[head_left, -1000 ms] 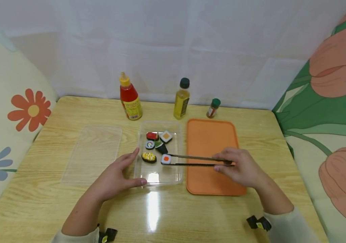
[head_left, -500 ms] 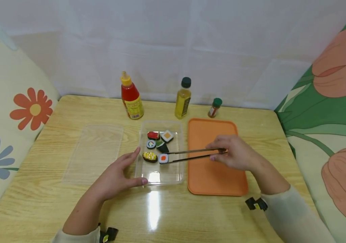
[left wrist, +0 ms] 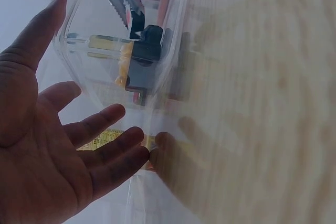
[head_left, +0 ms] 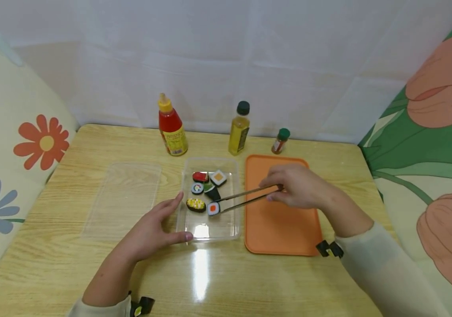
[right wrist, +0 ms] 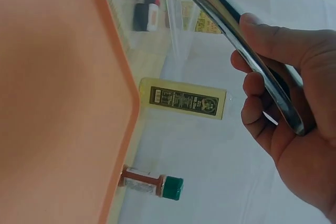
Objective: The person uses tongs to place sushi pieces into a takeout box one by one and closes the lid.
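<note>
My right hand (head_left: pixel 295 187) holds a pair of slim metal tongs (head_left: pixel 250 199) near their closed end. The tong tips lie at the right side of a toy sushi roll (head_left: pixel 213 208) with an orange centre, inside the clear plastic box (head_left: pixel 230 229). In the right wrist view, the thumb and curled fingers wrap the tongs. My left hand (head_left: pixel 152 231) spreads thumb and fingers, relaxed, along the box's left wall. Around the roll lie a corn-topped sushi (head_left: pixel 196 204), a dark cone-shaped hand roll (head_left: pixel 212 192), a red-topped sushi (head_left: pixel 200 177), a round roll (head_left: pixel 197 188) and a square yellow-centred roll (head_left: pixel 218 177).
An orange tray (head_left: pixel 277 237) lies right of the box, under my right hand. A clear lid (head_left: pixel 124 198) lies to the left. Behind stand a red sauce bottle (head_left: pixel 173 134), an oil bottle (head_left: pixel 238 134) and a small green-capped spice jar (head_left: pixel 280 141).
The orange-centred roll has moved slightly left, beside the corn-topped sushi. My right hand has shifted up and left, angling the tongs. The left hand stays at the box wall.
</note>
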Demonstrator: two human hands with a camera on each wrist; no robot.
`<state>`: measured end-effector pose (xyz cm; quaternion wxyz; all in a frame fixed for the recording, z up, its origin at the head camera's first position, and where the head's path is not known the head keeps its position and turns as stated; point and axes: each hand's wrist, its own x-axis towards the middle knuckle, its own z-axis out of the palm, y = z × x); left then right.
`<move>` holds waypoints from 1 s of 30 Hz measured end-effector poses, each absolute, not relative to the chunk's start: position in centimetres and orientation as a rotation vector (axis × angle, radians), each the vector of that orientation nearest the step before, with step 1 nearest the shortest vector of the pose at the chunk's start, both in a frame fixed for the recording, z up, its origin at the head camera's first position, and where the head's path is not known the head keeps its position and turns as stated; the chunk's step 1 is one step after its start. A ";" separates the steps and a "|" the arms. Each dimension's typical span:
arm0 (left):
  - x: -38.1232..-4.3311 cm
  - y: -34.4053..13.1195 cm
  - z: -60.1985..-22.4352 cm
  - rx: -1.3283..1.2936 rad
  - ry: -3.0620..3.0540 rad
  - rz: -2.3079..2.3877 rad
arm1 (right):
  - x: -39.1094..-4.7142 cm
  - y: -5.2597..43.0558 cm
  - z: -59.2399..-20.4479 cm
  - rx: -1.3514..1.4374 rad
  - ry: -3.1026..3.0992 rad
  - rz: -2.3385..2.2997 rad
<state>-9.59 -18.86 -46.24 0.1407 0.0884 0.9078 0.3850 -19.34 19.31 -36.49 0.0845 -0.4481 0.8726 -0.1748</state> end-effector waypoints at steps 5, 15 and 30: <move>-9.6 -18.8 -46.3 0.231 2.608 1.104 | -19.7 18.0 -36.0 -1.295 2.594 -0.409; -9.6 -18.9 -46.5 0.229 2.609 1.114 | -19.9 16.1 -34.7 -1.220 2.578 -0.217; -9.7 -18.7 -46.3 0.243 2.623 1.097 | -19.5 17.3 -34.6 -1.247 2.625 -0.236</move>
